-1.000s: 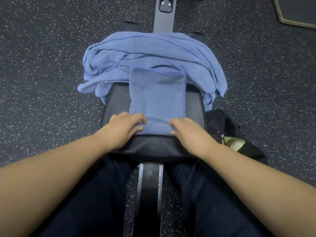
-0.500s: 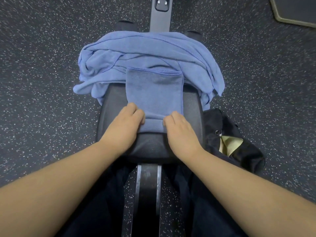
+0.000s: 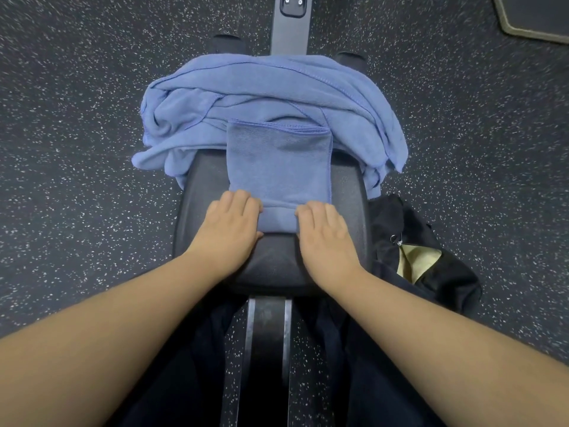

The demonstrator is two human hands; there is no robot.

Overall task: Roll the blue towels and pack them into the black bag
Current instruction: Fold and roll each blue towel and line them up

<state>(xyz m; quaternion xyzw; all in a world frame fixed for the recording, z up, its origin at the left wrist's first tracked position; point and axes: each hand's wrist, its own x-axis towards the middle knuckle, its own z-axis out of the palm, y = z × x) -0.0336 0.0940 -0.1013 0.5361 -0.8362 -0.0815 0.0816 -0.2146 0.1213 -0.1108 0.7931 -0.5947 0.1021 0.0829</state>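
We see a folded towel (image 3: 278,167), soft blue terry with stitched hems, lying flat on the padded black tabletop (image 3: 203,192), its near edge curled into a small roll. Our left hand (image 3: 229,224) and right hand (image 3: 326,234) press that roll, fingers curled over it. Behind it, crumpled towels (image 3: 261,97) are heaped. The bag (image 3: 431,260) sits on the speckled floor (image 3: 77,149), at right.

bench (image 3: 203,217): I see a folded towel (image 3: 278,167) and a towel heap (image 3: 264,97) on it
floor (image 3: 77,149): the black bag (image 3: 431,241) lies there, beside the bench
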